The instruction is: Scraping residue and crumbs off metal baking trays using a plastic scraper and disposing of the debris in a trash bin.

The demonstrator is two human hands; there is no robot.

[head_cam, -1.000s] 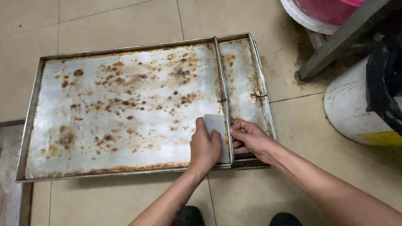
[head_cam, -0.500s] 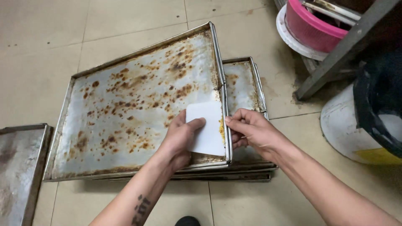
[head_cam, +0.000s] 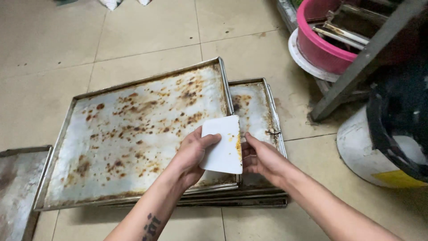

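A large metal baking tray [head_cam: 129, 134], stained with brown baked-on spots, lies on top of a stack of similar trays [head_cam: 258, 111] on the tiled floor. My left hand [head_cam: 189, 156] holds a white plastic scraper [head_cam: 221, 143] upright above the tray's near right corner; its right edge carries yellow-brown residue. My right hand [head_cam: 261, 158] is beside that dirty edge, fingers touching or nearly touching it, above the lower tray.
Another dirty tray [head_cam: 15, 187] lies at the left edge. A pink basin [head_cam: 321, 44] sits on a white lid at the top right. A grey metal frame leg [head_cam: 356, 67] slants down to the floor. A white bucket [head_cam: 374, 151] stands at the right.
My left hand has lifted the scraper off the tray and raised it upright. My right hand has left the tray's rim and come up beside the scraper's edge. The view has moved closer.
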